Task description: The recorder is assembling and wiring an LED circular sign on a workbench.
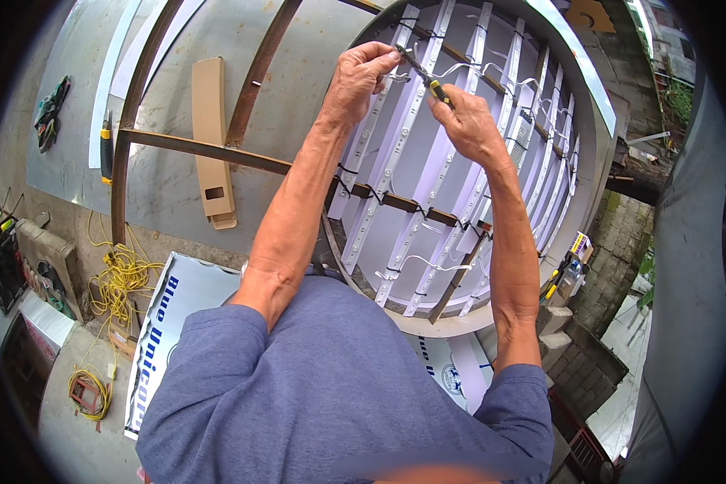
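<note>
My right hand (470,129) is closed round pliers (425,77) with black and yellow handles, their jaws pointing up and left. At the tip of the jaws, the thumb and forefinger of my left hand (353,87) are pinched on a thin white wire (397,78), partly hidden by the fingers. Both hands are over the far left part of a large round sign casing (593,181). Inside it, rows of white LED strips (395,153) are tied with black cable ties to rusty crossbars (440,215). Loose white wires (440,264) link some strips.
Left of the casing lies a rusty steel frame (206,148) over grey sheet metal (165,194). A long cardboard piece (210,105), a utility knife (106,149) and a dark glove (52,113) rest there. Tangled yellow cable (121,278) is on the ground. Tools (558,278) stand beside the casing's right rim.
</note>
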